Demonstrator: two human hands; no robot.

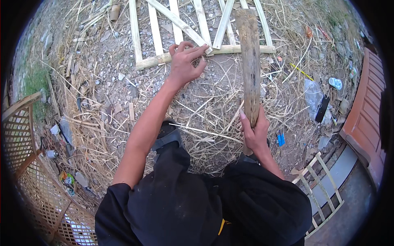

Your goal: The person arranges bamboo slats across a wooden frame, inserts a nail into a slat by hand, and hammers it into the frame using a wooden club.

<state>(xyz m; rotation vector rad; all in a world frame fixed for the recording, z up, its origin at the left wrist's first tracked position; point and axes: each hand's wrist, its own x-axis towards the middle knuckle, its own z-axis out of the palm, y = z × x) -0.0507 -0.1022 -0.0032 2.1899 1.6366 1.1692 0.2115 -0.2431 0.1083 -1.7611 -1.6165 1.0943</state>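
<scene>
A lattice of pale split slats (156,33) lies on the ground ahead, its near ends meeting a split crosspiece (242,49). My left hand (186,65) reaches to that crosspiece, its fingers bent and spread, thumb apart from the index finger. The index fingertip is by the lower end of a diagonal slat (176,18), which overlaps the crosspiece; whether it presses there I cannot tell. My right hand (256,131) is closed around the lower part of a thick, worn wooden stick (250,61). The stick's wide end extends away over the lattice's right side.
Straw-like strips (205,110) and stones cover the ground. At left stands a brown lattice panel (37,176). To the right are a clear plastic bag (314,96), a crumpled can (335,83), a reddish-brown panelled board (365,110) and a small slatted frame (322,184).
</scene>
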